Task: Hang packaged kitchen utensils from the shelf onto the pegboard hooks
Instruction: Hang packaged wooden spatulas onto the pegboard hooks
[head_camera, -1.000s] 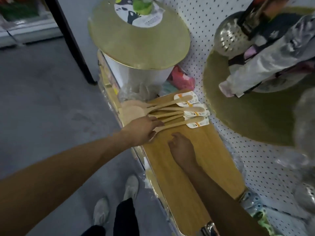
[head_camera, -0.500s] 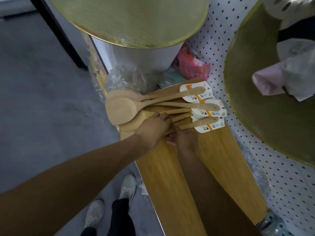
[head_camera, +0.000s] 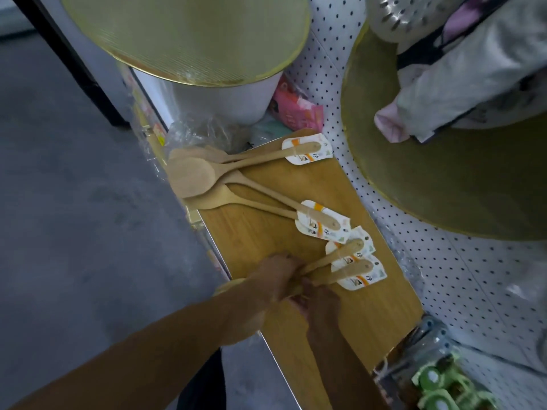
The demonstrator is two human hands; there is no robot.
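Observation:
Several wooden spoons with white card labels lie on a wooden shelf board [head_camera: 370,315]. One labelled spoon [head_camera: 266,158] lies at the far end, and two more [head_camera: 266,199] lie fanned across the middle. My left hand [head_camera: 272,276] and my right hand [head_camera: 321,300] meet near the board's front edge. Both are closed on the handles of two labelled spoons [head_camera: 346,264], whose card ends point toward the white pegboard [head_camera: 444,261] on the right.
A large gold round tray [head_camera: 189,37] hangs over the shelf's far end, and another [head_camera: 444,179] hangs on the pegboard. Above it are bagged goods and a metal colander [head_camera: 393,16]. Green packaged items [head_camera: 438,386] sit at the near right. Grey floor lies to the left.
Two spoons have been pulled out of the fanned pile toward me. Both hands moved nearer along the board and now grip those spoons' handles. The camera view shifted closer.

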